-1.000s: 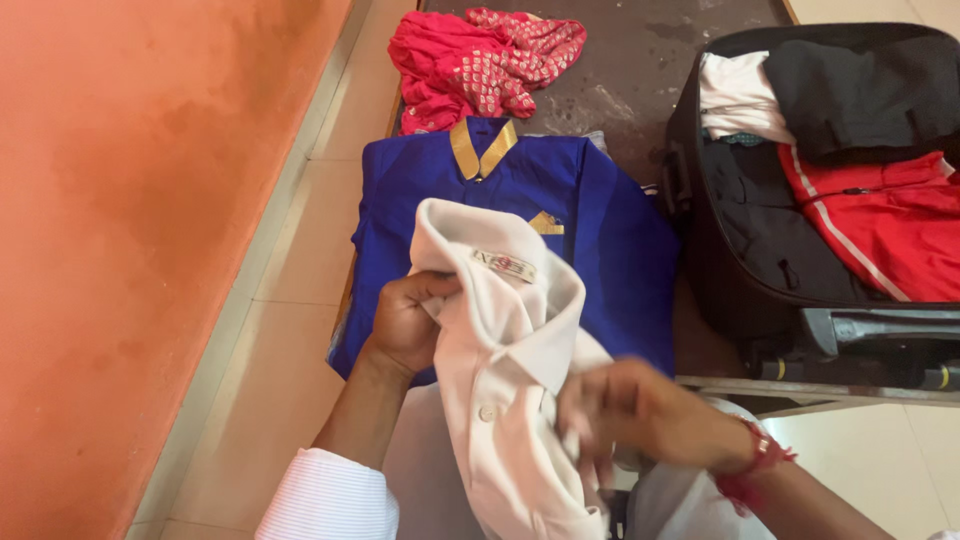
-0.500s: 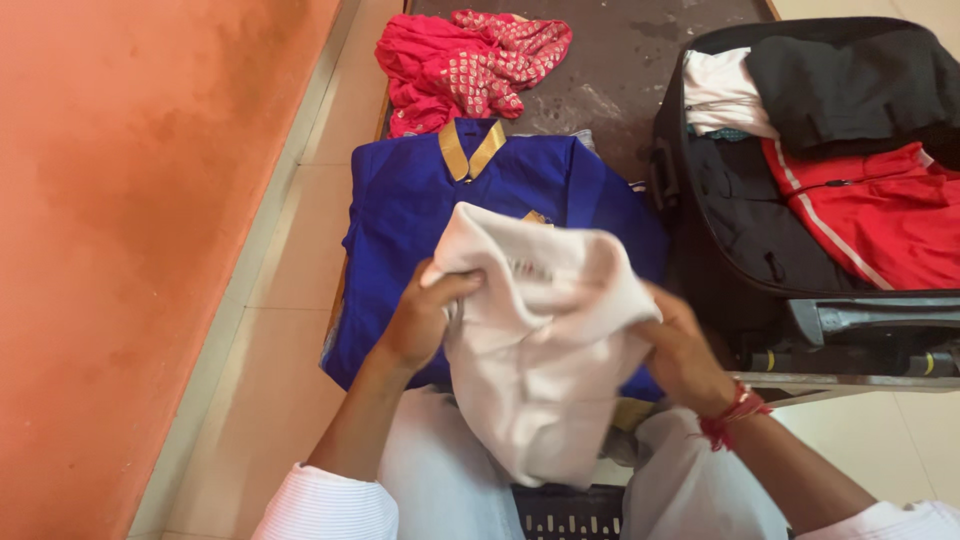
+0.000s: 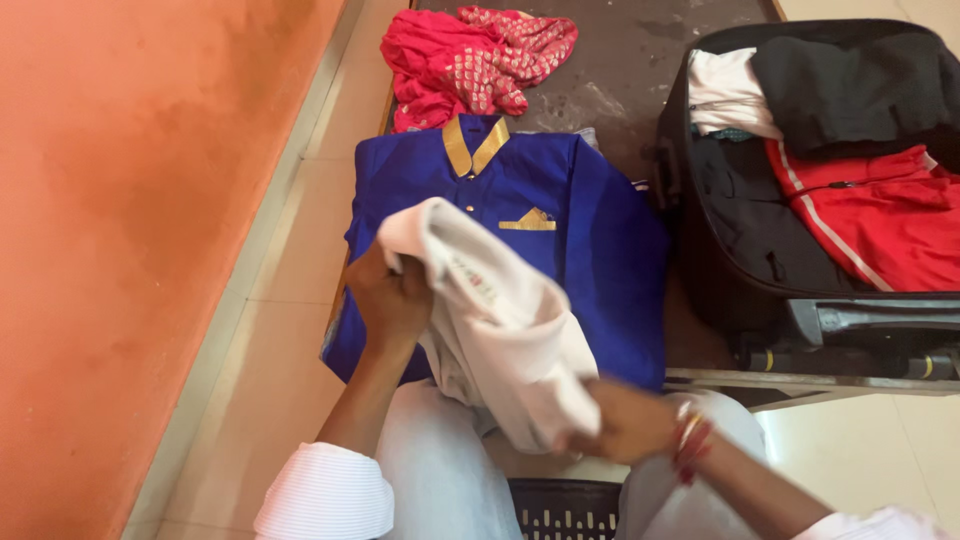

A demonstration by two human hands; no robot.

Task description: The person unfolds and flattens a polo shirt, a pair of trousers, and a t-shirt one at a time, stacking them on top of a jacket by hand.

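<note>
Cream-white garment [image 3: 495, 330] bunched between both hands, over the lap: left hand [image 3: 390, 295] fingers clamped on its upper end, right hand [image 3: 620, 425] fingers pinched shut on the lower edge. Blue tunic [image 3: 560, 230] with gold collar lies flat just beyond the fingers. Red cloth [image 3: 460, 55] lies past that, open black suitcase [image 3: 730, 230] off right of the right fingers.

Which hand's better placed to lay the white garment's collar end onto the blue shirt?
Left, probably. The left hand grips the white garment at its upper end, right over the blue shirt. The right hand pinches the lower end, nearer the lap.
</note>
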